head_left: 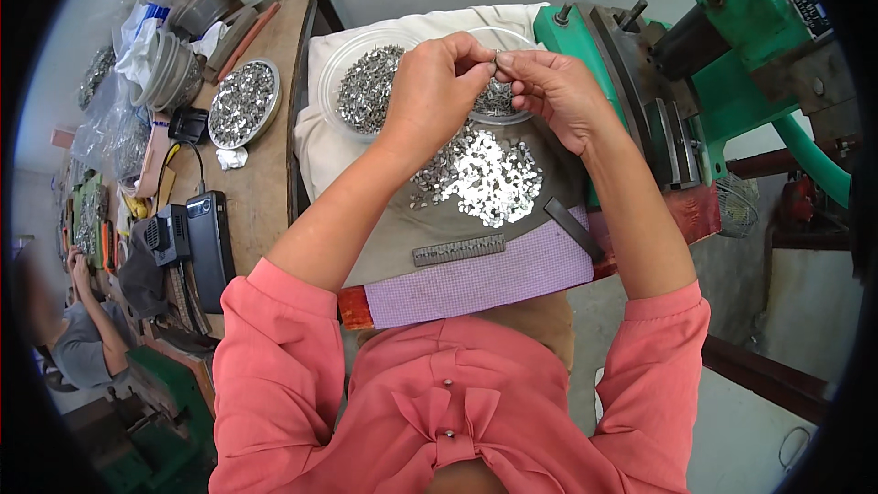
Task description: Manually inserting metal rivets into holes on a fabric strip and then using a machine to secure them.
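My left hand (pixel 439 82) and my right hand (pixel 558 91) meet fingertip to fingertip over a cloth-covered board, pinching a small metal piece (pixel 497 57) between them. Below them a loose pile of shiny small metal pieces (pixel 480 174) lies on the grey cloth (pixel 384 247). Behind my hands stand two clear plastic dishes: the left dish (pixel 334 73) holds several metal pieces, and the right dish (pixel 512 114) is mostly hidden by my hands. A flat metal ruler (pixel 457 250) and a dark bar (pixel 572 227) lie near the cloth's front edge.
A green machine press (pixel 722 46) stands at the right. On the wooden bench (pixel 265 183) at the left sit a metal bowl of pieces (pixel 242 102), a stack of bowls (pixel 169 69), a black device (pixel 210 242) and bags. Another person (pixel 82 329) sits at the far left.
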A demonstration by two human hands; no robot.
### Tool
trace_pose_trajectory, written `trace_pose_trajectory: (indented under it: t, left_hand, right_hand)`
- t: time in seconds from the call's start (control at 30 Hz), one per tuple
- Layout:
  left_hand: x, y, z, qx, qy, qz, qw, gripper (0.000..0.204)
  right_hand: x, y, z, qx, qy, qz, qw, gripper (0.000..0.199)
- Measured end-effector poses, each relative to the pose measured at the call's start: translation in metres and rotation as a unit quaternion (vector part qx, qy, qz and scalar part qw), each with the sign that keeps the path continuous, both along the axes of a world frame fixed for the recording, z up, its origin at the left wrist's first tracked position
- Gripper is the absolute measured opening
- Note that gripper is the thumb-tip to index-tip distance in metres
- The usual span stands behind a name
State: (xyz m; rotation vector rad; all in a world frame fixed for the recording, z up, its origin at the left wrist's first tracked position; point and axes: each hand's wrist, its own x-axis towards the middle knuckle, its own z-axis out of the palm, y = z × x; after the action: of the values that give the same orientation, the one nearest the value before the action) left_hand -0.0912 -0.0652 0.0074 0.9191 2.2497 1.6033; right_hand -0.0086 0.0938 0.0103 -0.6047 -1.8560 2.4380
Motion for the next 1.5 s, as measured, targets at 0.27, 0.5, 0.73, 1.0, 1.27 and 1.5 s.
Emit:
trace_pose_trajectory:
  t: [0.27,0.5,0.73,1.0,1.27,1.5]
  left_hand:
    - [0.000,0.000,-0.006,0.007,0.009,0.000,1.000,0.007]
    - [0.002,-0.003,0.001,0.087,-0.129,-0.021,0.988,0.006]
    - [0.007,-0.009,0.007,0.143,-0.187,-0.028,0.971,0.010]
    - [0.007,-0.019,0.001,0.009,-0.045,-0.011,0.999,0.020]
    - [0.027,-0.051,0.014,-0.048,0.006,-0.029,0.998,0.024]
    - [0.057,-0.077,0.026,-0.059,-0.069,-0.041,0.995,0.022]
  right_hand:
    - [0.006,-0.015,0.003,0.081,0.007,-0.041,0.996,0.025]
    - [0.007,-0.021,0.002,0.075,0.032,-0.053,0.995,0.028]
    - [0.005,-0.024,0.003,0.043,0.035,-0.076,0.996,0.028]
    - [0.005,-0.025,0.002,0.202,0.033,-0.086,0.975,0.021]
    - [0.010,-0.021,0.002,0.258,0.028,-0.075,0.963,0.019]
    - [0.014,-0.024,0.005,0.248,0.051,-0.049,0.966,0.019]
